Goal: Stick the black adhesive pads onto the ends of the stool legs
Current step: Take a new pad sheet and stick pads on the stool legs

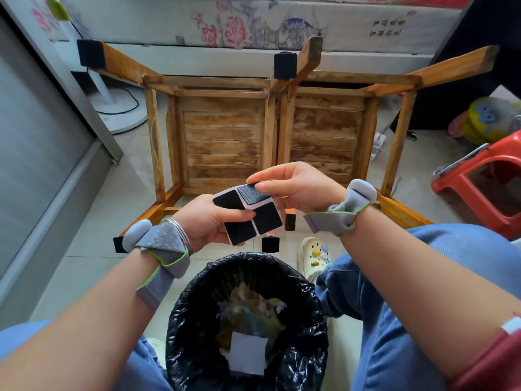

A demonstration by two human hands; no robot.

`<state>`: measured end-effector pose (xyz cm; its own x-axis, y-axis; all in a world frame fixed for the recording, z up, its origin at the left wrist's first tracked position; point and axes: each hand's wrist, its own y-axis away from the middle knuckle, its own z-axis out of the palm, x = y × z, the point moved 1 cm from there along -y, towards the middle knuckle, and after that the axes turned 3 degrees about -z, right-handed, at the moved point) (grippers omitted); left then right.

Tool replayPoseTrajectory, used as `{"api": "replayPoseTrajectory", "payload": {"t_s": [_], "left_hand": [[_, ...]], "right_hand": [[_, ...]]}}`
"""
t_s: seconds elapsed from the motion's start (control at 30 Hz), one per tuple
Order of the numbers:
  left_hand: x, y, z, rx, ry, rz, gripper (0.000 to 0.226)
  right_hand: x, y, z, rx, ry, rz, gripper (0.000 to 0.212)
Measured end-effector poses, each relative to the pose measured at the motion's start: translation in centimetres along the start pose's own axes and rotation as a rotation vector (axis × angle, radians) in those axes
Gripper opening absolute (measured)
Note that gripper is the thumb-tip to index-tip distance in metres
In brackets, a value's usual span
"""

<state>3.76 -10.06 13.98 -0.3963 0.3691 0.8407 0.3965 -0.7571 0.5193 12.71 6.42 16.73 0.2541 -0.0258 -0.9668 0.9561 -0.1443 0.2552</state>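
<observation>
Two wooden stools lie on their sides, legs pointing toward me. The left stool (pixel 220 136) has black pads on its leg ends, such as the one at top left (pixel 90 53) and one at the bottom (pixel 270 244). The right stool (pixel 327 131) shows bare leg ends, for example at top right (pixel 492 53). My left hand (pixel 205 221) holds a white backing sheet of square black pads (pixel 248 214) from below. My right hand (pixel 298 184) pinches the top pad (pixel 251 193) at the sheet's upper corner between thumb and forefinger.
A bin with a black liner (pixel 245 320) stands between my knees, a white backing sheet lying inside. A red plastic stool (pixel 485 187) is at the right, a white fan base (pixel 124 111) at the left, a flowered mattress (pixel 253 21) behind. A cream clog (pixel 313 256) covers my foot.
</observation>
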Motion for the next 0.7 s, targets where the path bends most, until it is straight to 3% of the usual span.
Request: {"api": "replayPoseTrajectory", "payload": {"t_s": [0.1, 0.17, 0.23, 0.37, 0.5, 0.7], "left_hand": [[0.1, 0.0, -0.2, 0.020, 0.030, 0.000, 0.045], [0.1, -0.1, -0.2, 0.022, 0.037, 0.000, 0.046], [0.1, -0.1, -0.1, 0.024, 0.037, -0.008, 0.045], [-0.2, -0.2, 0.3, 0.017, 0.023, -0.046, 0.037], [-0.5, -0.5, 0.2, 0.056, 0.043, -0.072, 0.036], [-0.7, -0.7, -0.3, 0.136, 0.068, -0.076, 0.035]], "right_hand": [[-0.4, 0.4, 0.0, -0.069, 0.050, -0.047, 0.032], [-0.6, 0.6, 0.1, -0.041, 0.115, -0.091, 0.031], [-0.8, 0.7, 0.3, 0.038, 0.154, -0.124, 0.014], [-0.1, 0.1, 0.1, 0.290, 0.067, -0.107, 0.035], [0.9, -0.1, -1.7, 0.514, -0.048, -0.140, 0.021], [4.1, -0.1, -3.2, 0.554, -0.064, 0.102, 0.025]]}}
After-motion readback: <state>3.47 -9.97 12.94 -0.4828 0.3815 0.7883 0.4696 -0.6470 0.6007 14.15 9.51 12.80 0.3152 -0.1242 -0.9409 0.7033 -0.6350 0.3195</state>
